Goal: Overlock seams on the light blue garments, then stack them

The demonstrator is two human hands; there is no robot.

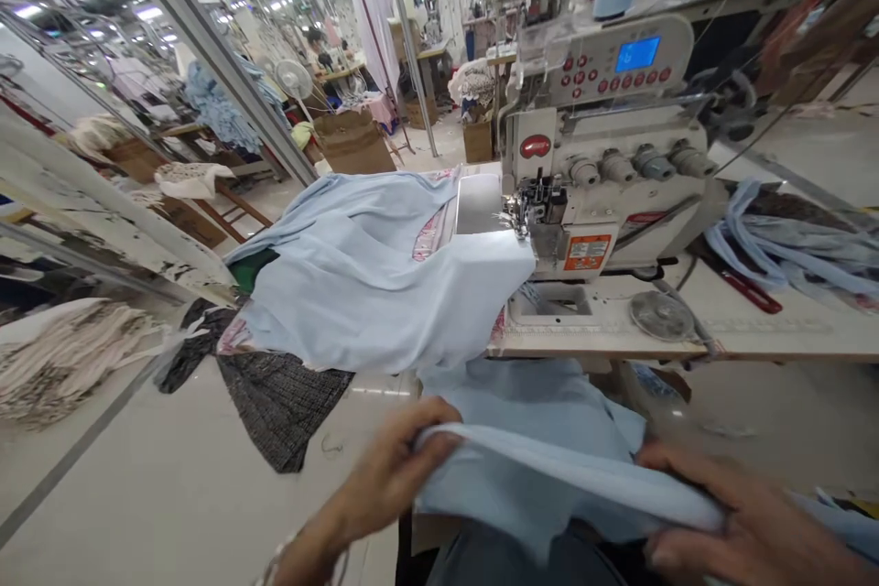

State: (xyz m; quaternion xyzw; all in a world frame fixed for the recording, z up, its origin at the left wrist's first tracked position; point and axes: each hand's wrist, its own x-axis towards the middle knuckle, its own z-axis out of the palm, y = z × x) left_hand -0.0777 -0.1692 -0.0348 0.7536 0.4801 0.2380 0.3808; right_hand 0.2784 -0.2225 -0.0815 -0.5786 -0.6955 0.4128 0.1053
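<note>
Factory floor, overlock machine ahead, left hand, right hand, both gripping pale blue fabric

From the head view I can check only a limited part of the operator's body. The left hand and the right hand are both bare, and the forearms behind them show no sleeve or cuff. The fingers of the right hand are blurred, so no fine detail of them can be confirmed. A thin pale loop sits at the left wrist; I cannot tell if it is a bracelet or a thread. The trousers are slate grey-blue. A black strip lies beside them, and I cannot tell if it is clothing.
</note>
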